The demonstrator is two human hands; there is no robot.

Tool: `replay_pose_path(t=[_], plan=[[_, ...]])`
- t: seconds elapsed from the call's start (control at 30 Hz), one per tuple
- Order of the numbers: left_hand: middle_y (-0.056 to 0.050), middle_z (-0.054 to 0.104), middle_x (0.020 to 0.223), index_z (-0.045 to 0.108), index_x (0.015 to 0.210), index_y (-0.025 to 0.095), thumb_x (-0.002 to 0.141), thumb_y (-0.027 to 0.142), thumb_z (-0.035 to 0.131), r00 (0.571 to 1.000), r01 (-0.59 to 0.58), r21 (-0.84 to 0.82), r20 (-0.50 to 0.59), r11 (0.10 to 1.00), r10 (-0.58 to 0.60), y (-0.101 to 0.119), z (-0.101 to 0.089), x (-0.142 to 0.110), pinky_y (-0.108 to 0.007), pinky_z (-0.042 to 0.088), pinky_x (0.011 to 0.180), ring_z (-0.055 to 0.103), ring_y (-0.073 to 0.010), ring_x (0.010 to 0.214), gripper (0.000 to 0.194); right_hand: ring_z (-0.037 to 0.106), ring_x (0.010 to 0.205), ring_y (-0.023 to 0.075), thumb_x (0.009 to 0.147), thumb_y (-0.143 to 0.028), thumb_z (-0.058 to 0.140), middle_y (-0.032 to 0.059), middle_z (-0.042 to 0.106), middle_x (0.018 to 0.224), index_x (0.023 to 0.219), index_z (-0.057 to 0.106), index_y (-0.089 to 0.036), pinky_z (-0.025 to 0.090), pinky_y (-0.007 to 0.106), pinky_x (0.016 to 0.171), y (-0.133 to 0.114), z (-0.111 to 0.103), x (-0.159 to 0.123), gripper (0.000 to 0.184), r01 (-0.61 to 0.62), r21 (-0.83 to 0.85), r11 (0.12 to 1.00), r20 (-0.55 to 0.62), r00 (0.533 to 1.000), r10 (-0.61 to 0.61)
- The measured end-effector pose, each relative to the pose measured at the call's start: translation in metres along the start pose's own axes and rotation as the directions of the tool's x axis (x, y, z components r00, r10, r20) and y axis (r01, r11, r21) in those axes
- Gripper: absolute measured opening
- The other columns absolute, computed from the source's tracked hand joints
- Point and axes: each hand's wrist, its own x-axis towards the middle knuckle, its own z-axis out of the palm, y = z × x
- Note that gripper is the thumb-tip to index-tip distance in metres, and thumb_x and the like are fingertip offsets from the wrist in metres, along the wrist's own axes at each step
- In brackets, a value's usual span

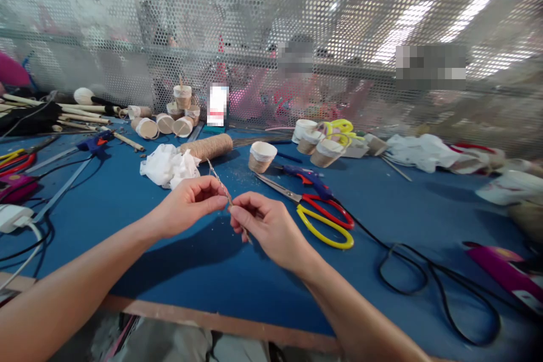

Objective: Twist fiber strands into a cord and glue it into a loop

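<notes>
Between my hands, over the near middle of the blue table, runs a thin twisted twine (219,182). My left hand (190,203) pinches it with thumb and forefinger. Right beside it, my right hand (265,223) has its fingers closed on the same twine, and a short end pokes out below. Just beyond my left hand lie a crumpled white cloth (167,167) and a spool of brown twine (207,147). A small burlap cup with a white rim (262,157) stands past my right hand. Scissors with red and yellow handles (324,218) lie to its right.
A blue glue gun (307,178) rests against the scissors, its black cord looping right. Several burlap cups (182,97) are stacked at the back; more (326,153) stand back right. Another glue gun (99,141) and wooden sticks (85,116) lie left. A perforated metal screen (254,28) borders the table.
</notes>
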Motion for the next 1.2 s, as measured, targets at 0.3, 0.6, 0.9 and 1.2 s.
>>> replay_pose_path(t=[0.3,0.6,0.9,1.2], plan=[[0.003,0.051,0.064,0.053,0.070,0.014,0.072,0.028,0.058,0.992,0.053,0.028,-0.117,0.998,-0.050,-0.004,0.010,0.001,-0.022,0.038,0.056,0.045,-0.0083,0.058,0.014,0.052,0.061,0.0130,0.077,-0.023,0.059,0.0012,0.058,0.066,0.071,0.055,-0.018,0.041,0.025,0.058,0.008,0.002,0.003,0.009,0.152,-0.582,0.799,-0.142,0.948,-0.284],[0.001,0.057,0.070,0.057,0.073,0.014,0.073,0.026,0.057,0.999,0.006,0.074,-0.052,0.997,-0.002,-0.002,0.002,0.001,-0.023,0.042,0.063,0.051,-0.0099,0.065,0.012,0.052,0.055,0.0108,0.082,-0.023,0.051,-0.0010,0.057,0.060,0.072,0.058,-0.017,0.041,0.023,0.054,0.005,-0.002,0.001,0.013,0.172,-0.415,0.893,-0.107,0.966,-0.235],[0.001,0.059,0.070,0.057,0.072,0.014,0.073,0.028,0.060,0.999,0.031,0.001,-0.026,1.000,-0.031,-0.003,-0.001,0.001,-0.024,0.043,0.063,0.052,-0.0096,0.063,0.014,0.051,0.054,0.0088,0.080,-0.029,0.052,-0.0020,0.054,0.061,0.073,0.053,-0.018,0.041,0.020,0.049,0.005,0.000,0.003,0.014,0.039,-0.043,0.998,-0.024,0.999,-0.040],[0.002,0.055,0.067,0.055,0.070,0.014,0.072,0.026,0.058,0.997,0.032,0.027,-0.077,0.999,-0.030,-0.002,0.007,0.001,-0.024,0.042,0.063,0.050,-0.0097,0.064,0.012,0.049,0.057,0.0109,0.074,-0.022,0.059,-0.0008,0.056,0.062,0.066,0.055,-0.017,0.039,0.023,0.056,0.005,0.003,0.004,0.011,0.175,-0.483,0.858,-0.180,0.939,-0.293]])
